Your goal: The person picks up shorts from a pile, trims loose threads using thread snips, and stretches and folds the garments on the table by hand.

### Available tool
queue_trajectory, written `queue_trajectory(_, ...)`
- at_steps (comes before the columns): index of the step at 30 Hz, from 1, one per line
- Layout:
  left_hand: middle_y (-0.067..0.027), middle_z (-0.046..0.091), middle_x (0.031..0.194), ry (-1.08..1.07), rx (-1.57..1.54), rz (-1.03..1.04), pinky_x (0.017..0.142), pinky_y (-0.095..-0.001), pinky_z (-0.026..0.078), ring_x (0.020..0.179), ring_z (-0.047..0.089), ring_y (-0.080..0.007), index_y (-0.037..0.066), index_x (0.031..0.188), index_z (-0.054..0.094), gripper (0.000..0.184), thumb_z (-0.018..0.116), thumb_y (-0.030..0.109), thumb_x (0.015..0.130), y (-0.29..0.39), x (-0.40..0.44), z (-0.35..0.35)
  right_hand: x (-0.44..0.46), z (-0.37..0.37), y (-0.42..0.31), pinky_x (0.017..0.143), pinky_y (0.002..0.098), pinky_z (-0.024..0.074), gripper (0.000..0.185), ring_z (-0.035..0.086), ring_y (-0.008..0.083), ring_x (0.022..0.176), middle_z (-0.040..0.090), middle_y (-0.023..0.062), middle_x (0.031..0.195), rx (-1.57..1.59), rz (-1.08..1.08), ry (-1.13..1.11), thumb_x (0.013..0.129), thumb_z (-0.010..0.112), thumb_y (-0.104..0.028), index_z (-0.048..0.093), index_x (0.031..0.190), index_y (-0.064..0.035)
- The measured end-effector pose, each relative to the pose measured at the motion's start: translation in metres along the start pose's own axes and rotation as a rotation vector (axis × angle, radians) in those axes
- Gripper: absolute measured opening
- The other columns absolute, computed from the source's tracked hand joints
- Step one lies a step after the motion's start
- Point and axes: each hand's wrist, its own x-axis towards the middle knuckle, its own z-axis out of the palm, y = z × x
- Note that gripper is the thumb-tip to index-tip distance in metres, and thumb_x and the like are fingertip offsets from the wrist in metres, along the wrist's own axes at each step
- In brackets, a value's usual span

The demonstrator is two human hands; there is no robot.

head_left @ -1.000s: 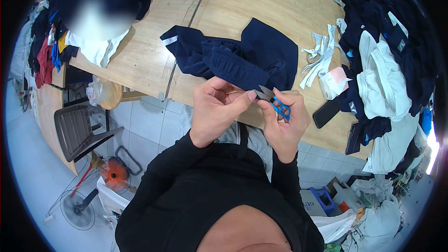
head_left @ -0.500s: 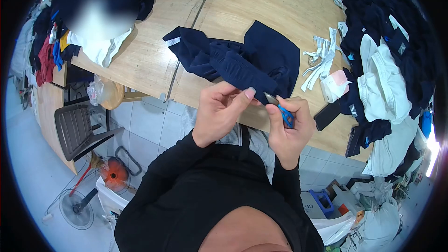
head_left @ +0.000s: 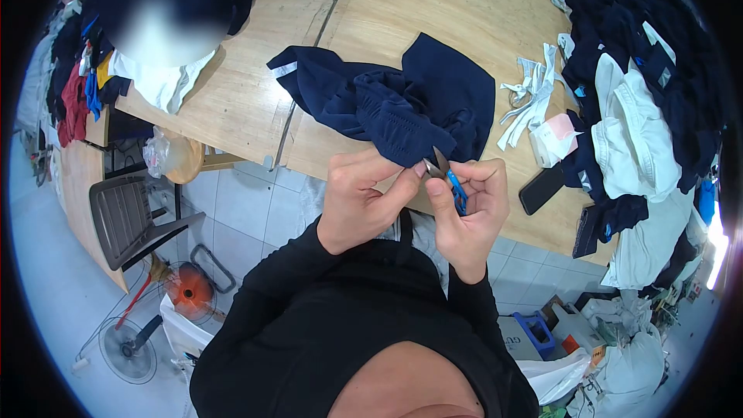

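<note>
Right side of the table (head_left: 387,23) has a black phone (head_left: 542,189) just beside a pink-and-white box (head_left: 552,143), plus loose white strips (head_left: 529,112) and a white garment (head_left: 638,135) on a big dark clothes pile (head_left: 689,101). Over left there's a brown chair (head_left: 122,220), a round wooden stool (head_left: 184,161), an orange fan (head_left: 188,292) and a grey fan (head_left: 129,347). That blue thing (head_left: 534,330) low right might be a crate, kinda hard to tell.

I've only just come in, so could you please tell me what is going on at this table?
The person's left hand pinches the near edge of a navy garment bunched on the table. The right hand holds blue-handled scissors, blades parted, close to that edge. Whether anything has been cut cannot be told. White strips lie to the right.
</note>
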Motion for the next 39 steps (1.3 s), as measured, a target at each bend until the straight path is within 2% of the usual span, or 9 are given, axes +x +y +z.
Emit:
queue_trajectory(4,-0.0138,0.079,0.088,0.028,0.006,-0.014,0.066,-0.0304,0.055,0.073,0.076,-0.0234,-0.004,0.104,0.08,0.014,0.075,-0.006,0.091,0.003,0.0,0.002,-0.001,0.0,0.001,0.068,0.0197,0.0479,0.037,0.062,0.0047,0.077,0.067,0.0027,0.086,-0.038,-0.039,-0.013,0.092,0.091,-0.006,0.059,0.109,-0.0011)
queue_trajectory(13,-0.0143,0.077,0.085,0.042,0.038,0.033,0.062,-0.0308,0.053,0.069,0.074,-0.0233,-0.004,0.101,0.079,0.012,0.076,-0.006,0.09,-0.001,-0.001,0.004,-0.005,-0.004,0.002,0.07,0.0202,0.0468,0.033,0.059,0.0044,0.078,0.063,0.0029,0.093,-0.17,-0.077,-0.01,0.094,0.088,-0.003,0.059,0.108,-0.0002)
queue_trajectory(16,-0.0142,0.077,0.084,0.039,0.026,0.024,0.061,-0.031,0.052,0.068,0.074,-0.0235,-0.005,0.1,0.079,0.011,0.077,-0.006,0.09,-0.001,-0.001,0.004,-0.003,-0.003,0.005,0.06,0.0211,0.0467,0.034,0.061,0.0051,0.068,0.069,0.0055,0.081,-0.254,-0.158,0.059,0.09,0.094,-0.01,0.063,0.102,-0.0029)
queue_trajectory(22,-0.0145,0.076,0.083,0.033,0.027,0.038,0.061,-0.0313,0.052,0.066,0.073,-0.0251,-0.005,0.099,0.078,0.01,0.077,-0.006,0.09,-0.003,-0.001,0.002,-0.004,0.0,-0.001,0.058,0.0221,0.0456,0.033,0.06,0.0055,0.065,0.069,0.0058,0.081,-0.22,-0.127,0.075,0.089,0.094,-0.011,0.065,0.102,-0.0035)
queue_trajectory(25,-0.0136,0.077,0.085,0.001,0.059,0.02,0.064,-0.0304,0.053,0.071,0.074,-0.0201,-0.006,0.102,0.078,0.009,0.076,-0.004,0.094,0.0,-0.001,-0.001,-0.003,-0.002,-0.002,0.058,0.022,0.0454,0.034,0.06,0.0061,0.067,0.069,0.0061,0.082,-0.289,-0.141,0.045,0.089,0.095,-0.011,0.065,0.104,-0.0037)
queue_trajectory(28,-0.011,0.08,0.092,-0.015,-0.188,-0.319,0.072,-0.028,0.055,0.083,0.074,-0.0139,-0.008,0.106,0.078,0.009,0.073,-0.003,0.099,0.011,-0.004,-0.005,0.002,-0.01,0.007,0.059,0.0218,0.0459,0.036,0.061,0.007,0.068,0.071,0.0068,0.083,-0.311,-0.233,0.17,0.087,0.096,-0.011,0.065,0.105,-0.0034)
queue_trajectory(31,-0.0084,0.08,0.098,-0.005,-0.491,-0.459,0.082,-0.0267,0.056,0.094,0.072,-0.0107,-0.01,0.109,0.078,0.015,0.069,0.002,0.106,0.007,-0.006,-0.007,-0.001,-0.01,0.003,0.059,0.0225,0.0471,0.038,0.062,0.0084,0.068,0.072,0.0078,0.085,-0.35,-0.233,0.129,0.086,0.097,-0.011,0.066,0.106,-0.0029)
queue_trajectory(36,-0.0071,0.079,0.098,-0.036,-0.608,-0.44,0.085,-0.0263,0.055,0.094,0.071,-0.0097,-0.008,0.108,0.079,0.025,0.066,0.012,0.111,-0.002,-0.012,-0.011,-0.002,-0.003,0.005,0.056,0.0198,0.0385,0.038,0.054,0.0033,0.065,0.072,0.0084,0.091,-0.414,-0.325,0.046,0.086,0.095,-0.006,0.064,0.106,-0.0023)
queue_trajectory(39,-0.0065,0.079,0.096,-0.061,-0.595,-0.439,0.082,-0.0255,0.054,0.091,0.069,-0.0082,-0.007,0.107,0.08,0.027,0.066,0.015,0.111,-0.006,-0.015,-0.015,-0.003,0.003,0.004,0.059,0.0292,0.0523,0.038,0.071,0.023,0.066,0.073,0.0151,0.081,-0.425,-0.321,0.088,0.081,0.099,-0.012,0.069,0.1,0.0012)
